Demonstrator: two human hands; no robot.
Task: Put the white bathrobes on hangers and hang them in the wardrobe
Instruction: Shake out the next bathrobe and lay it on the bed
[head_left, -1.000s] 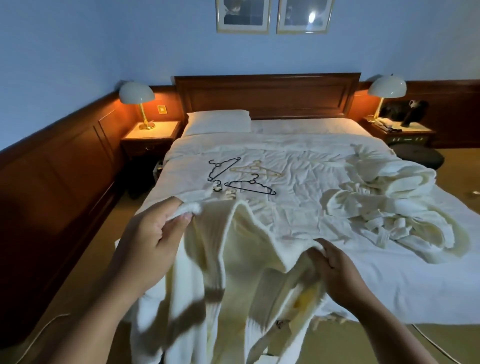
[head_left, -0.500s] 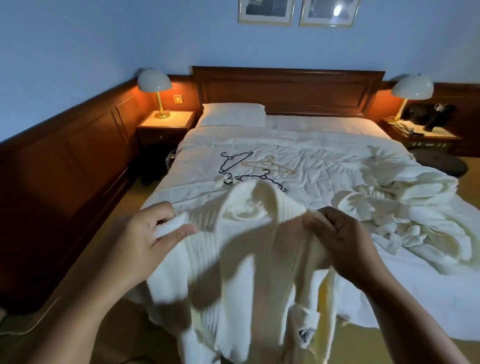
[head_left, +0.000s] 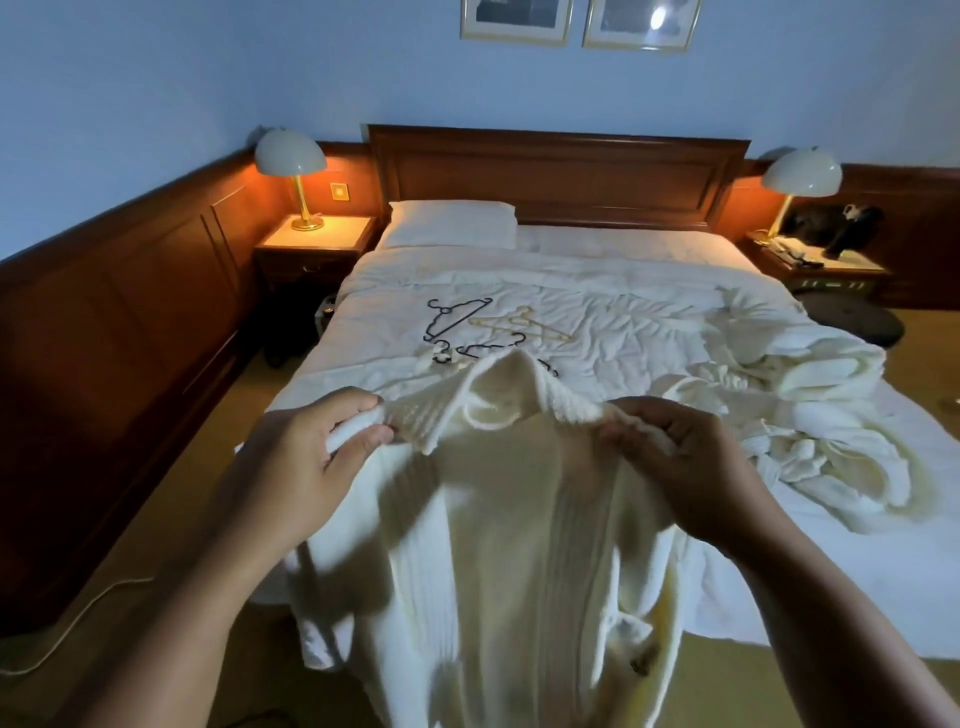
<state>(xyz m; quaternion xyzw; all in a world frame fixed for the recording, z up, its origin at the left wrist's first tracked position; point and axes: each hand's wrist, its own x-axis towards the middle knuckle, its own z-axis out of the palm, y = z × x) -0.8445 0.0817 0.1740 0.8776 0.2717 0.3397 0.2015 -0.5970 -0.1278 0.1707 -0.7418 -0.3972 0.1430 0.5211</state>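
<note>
Head view looks from the foot of a bed towards its headboard. Both hands hold one white bathrobe up over the foot of the mattress. The left hand pinches one shoulder of the garment, its fingers curled over the fabric and the thumb closing from below. The right hand grips the other shoulder, its fingers bunched round a fold of cloth. Held by these two points, the collar stands up between the hands and the rest of the robe hangs straight down, clear of the floor as far as can be seen. That hold seems chosen to square the shoulders and open the neck so a hanger can be slid in.

Several hangers, black and pale, lie in a loose cluster on the duvet just beyond the collar; the nearest black one is partly hidden behind it. They look laid out there to be within easy reach from this spot. A crumpled heap of more robes sits on the right side of the bed, apparently waiting its turn. No hanger is in the held robe yet, so one hand will likely have to let go to fetch one. No wardrobe is in view.
</note>
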